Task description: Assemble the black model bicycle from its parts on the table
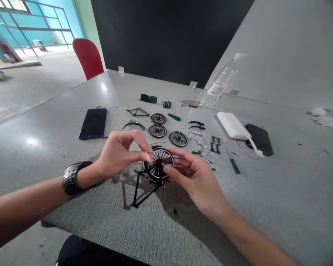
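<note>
A small black model bicycle frame (148, 194) with a spoked wheel (168, 157) at one end is held just above the table in front of me. My right hand (195, 177) grips the wheel, thumb near its hub and fingers behind the rim. My left hand (127, 151) pinches with thumb and forefinger at the wheel's left side; whatever is between those fingertips is too small to make out. Beyond my hands lie loose spoked wheels (178, 139), a green bicycle frame (138, 112) and a green mudguard (133, 125).
A blue phone (93, 123) lies at left. To the right are a small screwdriver (233, 162), a white power bank (233, 125), a dark phone (259, 139) and a clear plastic bottle (219, 83). Several small green, black and silver parts (197, 128) lie between. A red chair (88, 58) stands behind.
</note>
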`<move>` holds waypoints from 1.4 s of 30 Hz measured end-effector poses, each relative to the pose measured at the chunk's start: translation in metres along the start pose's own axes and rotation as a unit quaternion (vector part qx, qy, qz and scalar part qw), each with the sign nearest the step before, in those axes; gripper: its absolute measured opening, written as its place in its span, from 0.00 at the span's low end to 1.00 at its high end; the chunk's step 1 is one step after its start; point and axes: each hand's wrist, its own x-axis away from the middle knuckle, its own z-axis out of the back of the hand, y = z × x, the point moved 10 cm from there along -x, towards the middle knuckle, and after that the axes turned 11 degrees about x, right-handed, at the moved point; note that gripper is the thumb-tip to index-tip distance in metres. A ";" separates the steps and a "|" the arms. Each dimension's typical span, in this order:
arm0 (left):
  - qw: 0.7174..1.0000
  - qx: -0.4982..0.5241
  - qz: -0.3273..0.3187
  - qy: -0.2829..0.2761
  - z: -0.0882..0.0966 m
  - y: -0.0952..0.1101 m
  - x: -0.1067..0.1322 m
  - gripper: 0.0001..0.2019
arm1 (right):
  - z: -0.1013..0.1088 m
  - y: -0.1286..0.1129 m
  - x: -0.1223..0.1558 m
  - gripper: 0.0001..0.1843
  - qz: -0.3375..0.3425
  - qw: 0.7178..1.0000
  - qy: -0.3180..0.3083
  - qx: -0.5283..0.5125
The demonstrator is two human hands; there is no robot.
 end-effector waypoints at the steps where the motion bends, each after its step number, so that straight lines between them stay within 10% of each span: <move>1: 1.000 -0.021 -0.006 -0.005 -0.001 0.002 0.000 0.08 | 0.000 0.000 0.000 0.23 0.000 1.000 0.000 0.002; 7: 0.971 -0.205 -0.067 -0.106 -0.026 0.014 0.004 0.04 | -0.002 0.002 0.001 0.24 -0.005 1.000 -0.003 0.009; 20: 0.968 -0.237 -0.041 -0.074 -0.023 0.008 0.005 0.03 | 0.002 0.003 0.003 0.24 0.004 1.000 0.016 0.024; 26: 0.993 -0.052 0.105 -0.033 -0.011 -0.018 0.005 0.21 | 0.006 -0.009 0.006 0.23 0.029 0.999 0.046 0.004; 31: 0.950 0.050 0.280 -0.132 -0.042 -0.048 0.022 0.19 | 0.013 -0.015 0.007 0.22 0.046 0.996 0.078 0.023; 42: 0.934 0.074 0.336 -0.091 -0.041 -0.055 0.027 0.13 | 0.021 -0.027 0.009 0.20 0.084 0.974 0.105 0.181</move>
